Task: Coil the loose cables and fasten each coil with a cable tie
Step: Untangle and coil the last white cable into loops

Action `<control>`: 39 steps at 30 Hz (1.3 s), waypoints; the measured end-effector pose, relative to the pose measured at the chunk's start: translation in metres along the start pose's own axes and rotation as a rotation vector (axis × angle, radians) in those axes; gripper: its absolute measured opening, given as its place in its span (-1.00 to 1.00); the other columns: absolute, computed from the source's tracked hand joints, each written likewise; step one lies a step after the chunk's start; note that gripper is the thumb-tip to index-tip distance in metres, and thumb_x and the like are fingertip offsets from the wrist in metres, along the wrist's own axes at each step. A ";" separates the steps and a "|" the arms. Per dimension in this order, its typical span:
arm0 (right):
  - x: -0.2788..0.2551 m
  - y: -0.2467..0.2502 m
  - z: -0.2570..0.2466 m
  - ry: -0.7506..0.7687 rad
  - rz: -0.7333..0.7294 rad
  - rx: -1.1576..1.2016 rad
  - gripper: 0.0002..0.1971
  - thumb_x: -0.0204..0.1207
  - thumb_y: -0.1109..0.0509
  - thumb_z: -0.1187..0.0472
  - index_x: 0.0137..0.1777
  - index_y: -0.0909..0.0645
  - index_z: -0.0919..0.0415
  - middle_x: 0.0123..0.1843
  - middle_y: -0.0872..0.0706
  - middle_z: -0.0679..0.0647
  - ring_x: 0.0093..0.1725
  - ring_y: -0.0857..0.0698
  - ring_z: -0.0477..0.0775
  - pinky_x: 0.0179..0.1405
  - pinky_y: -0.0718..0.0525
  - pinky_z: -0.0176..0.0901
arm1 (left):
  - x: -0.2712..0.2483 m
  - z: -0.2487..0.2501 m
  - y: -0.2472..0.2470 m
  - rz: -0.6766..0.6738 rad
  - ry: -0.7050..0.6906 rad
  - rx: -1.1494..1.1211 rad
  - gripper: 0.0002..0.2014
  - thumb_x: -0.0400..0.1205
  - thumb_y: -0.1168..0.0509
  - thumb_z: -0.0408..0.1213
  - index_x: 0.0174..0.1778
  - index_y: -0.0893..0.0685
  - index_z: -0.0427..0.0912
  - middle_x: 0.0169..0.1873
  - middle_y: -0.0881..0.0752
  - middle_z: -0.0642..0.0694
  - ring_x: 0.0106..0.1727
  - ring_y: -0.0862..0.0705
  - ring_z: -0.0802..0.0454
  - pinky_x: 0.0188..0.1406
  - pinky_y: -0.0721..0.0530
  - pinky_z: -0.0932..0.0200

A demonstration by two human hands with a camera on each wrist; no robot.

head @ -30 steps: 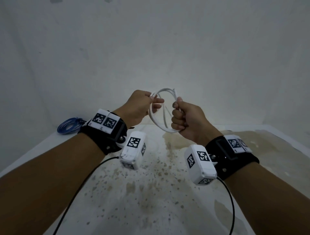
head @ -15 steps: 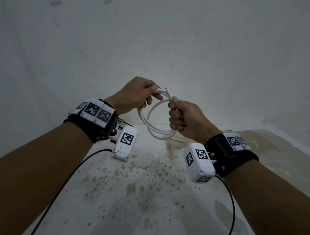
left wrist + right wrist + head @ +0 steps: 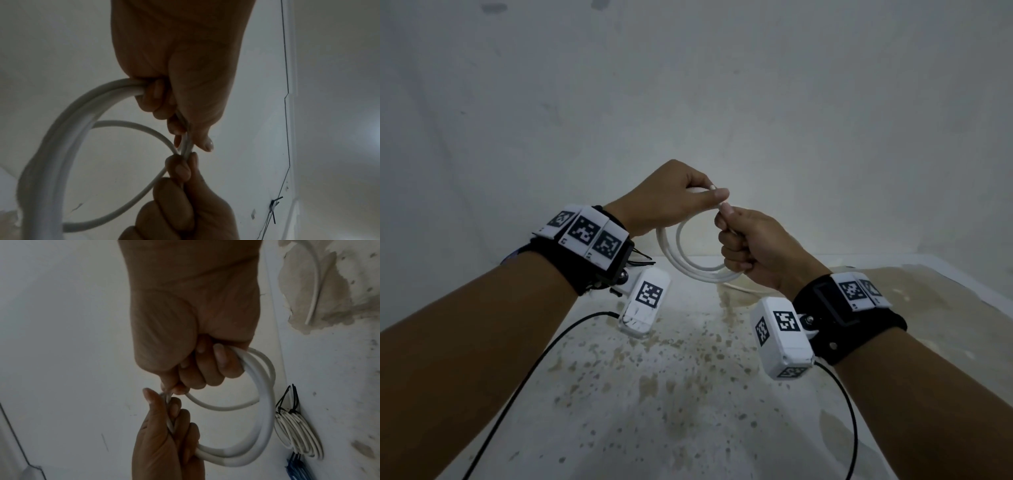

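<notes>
White cable (image 3: 690,263): one, wound in about three loops, held in air above table (image 3: 688,394), between both hands. Left hand (image 3: 671,202): fingers curled round top of coil, thumb and forefinger pinching strand. Right hand (image 3: 753,246): fist closed round coil's right side, fingertips pinching same strand, touching left fingertips. On table by wall: one white coil (image 3: 298,434) bound with two black ties (image 3: 287,399); one blue coil (image 3: 296,467) beside it; one loose white cable (image 3: 314,280) on stained patch.
</notes>
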State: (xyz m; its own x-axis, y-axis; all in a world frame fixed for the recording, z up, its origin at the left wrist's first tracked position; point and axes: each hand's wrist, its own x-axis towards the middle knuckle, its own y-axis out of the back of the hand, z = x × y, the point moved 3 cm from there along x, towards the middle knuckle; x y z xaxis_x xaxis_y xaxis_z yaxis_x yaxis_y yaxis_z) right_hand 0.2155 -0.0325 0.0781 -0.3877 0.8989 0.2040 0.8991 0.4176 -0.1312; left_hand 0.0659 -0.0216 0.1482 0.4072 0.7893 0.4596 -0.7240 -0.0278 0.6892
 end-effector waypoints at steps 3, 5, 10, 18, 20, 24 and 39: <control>0.002 -0.002 -0.001 0.020 -0.001 -0.030 -0.64 0.79 -0.13 -0.01 -0.22 -0.43 0.14 -0.54 -0.18 -0.06 -0.59 -0.09 -0.09 -0.62 -0.09 -0.26 | -0.001 -0.005 -0.002 0.093 -0.031 0.006 -0.72 0.60 -0.43 0.00 -0.17 -0.86 -0.16 -0.25 -0.84 -0.12 -0.12 -0.78 -0.14 -0.02 -0.69 -0.09; 0.004 -0.004 -0.002 0.020 0.028 -0.036 -0.59 0.78 -0.13 -0.06 -0.19 -0.52 0.19 -0.55 -0.21 -0.04 -0.59 -0.14 -0.07 -0.60 -0.15 -0.24 | -0.001 -0.007 -0.001 0.153 -0.053 -0.013 -0.73 0.62 -0.42 -0.03 -0.20 -0.85 -0.15 -0.31 -0.82 -0.12 -0.25 -0.73 0.00 -0.12 -0.65 0.00; 0.012 0.016 0.005 -0.067 0.501 0.216 -0.50 0.77 -0.12 0.00 -0.13 -0.68 0.39 -0.46 -0.64 0.14 -0.54 -0.57 0.08 -0.47 -0.62 -0.15 | -0.006 -0.013 -0.001 0.235 -0.053 -0.027 -0.75 0.64 -0.40 -0.03 -0.20 -0.86 -0.11 -0.48 -0.63 -0.24 -0.42 -0.46 0.10 -0.33 -0.42 0.16; -0.001 0.105 0.061 -0.396 0.572 -0.265 -0.69 0.76 -0.05 0.31 -0.24 -0.41 0.14 -0.56 -0.59 -0.07 -0.39 -0.48 -0.10 -0.46 -0.55 -0.33 | -0.007 -0.018 0.034 0.445 -0.057 -0.097 -0.75 0.63 -0.41 -0.05 -0.22 -0.86 -0.12 -0.51 -0.47 -0.17 -0.44 -0.37 0.06 -0.36 -0.35 0.17; -0.012 0.119 0.081 -0.568 0.411 -0.775 -0.76 0.74 -0.16 0.26 -0.19 -0.48 0.12 -0.32 -0.59 -0.01 -0.34 -0.54 -0.11 -0.40 -0.58 -0.33 | -0.006 -0.015 0.033 0.408 -0.080 -0.086 -0.76 0.63 -0.41 -0.05 -0.23 -0.85 -0.10 -0.50 -0.48 -0.19 -0.43 -0.38 0.01 -0.37 -0.36 0.15; -0.005 0.102 0.062 -0.452 0.490 -1.419 -0.59 0.69 -0.24 -0.06 -0.24 -0.60 0.24 -0.16 -0.73 0.13 -0.18 -0.68 0.14 -0.14 -0.57 -0.16 | -0.007 -0.015 0.025 0.336 -0.100 -0.074 -0.78 0.65 -0.40 -0.06 -0.19 -0.85 -0.08 -0.49 -0.50 -0.21 -0.42 -0.39 -0.02 -0.38 -0.34 0.16; 0.011 0.000 -0.016 -0.016 -0.061 -0.154 -0.61 0.71 -0.24 -0.08 -0.18 -0.57 0.23 -0.46 -0.63 0.13 -0.52 -0.56 0.07 -0.35 -0.69 -0.05 | -0.007 -0.016 0.002 0.313 -0.085 -0.061 -0.70 0.65 -0.38 -0.04 -0.43 -0.72 0.07 -0.56 -0.46 -0.06 -0.51 -0.37 0.14 -0.42 -0.38 0.19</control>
State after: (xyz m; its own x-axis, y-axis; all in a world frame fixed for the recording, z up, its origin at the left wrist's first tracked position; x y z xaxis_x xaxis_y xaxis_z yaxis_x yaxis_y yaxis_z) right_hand 0.2145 -0.0245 0.0956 -0.4447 0.8750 0.1912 0.8938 0.4473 0.0319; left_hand 0.0529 -0.0180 0.1373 0.2030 0.6943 0.6904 -0.8522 -0.2220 0.4738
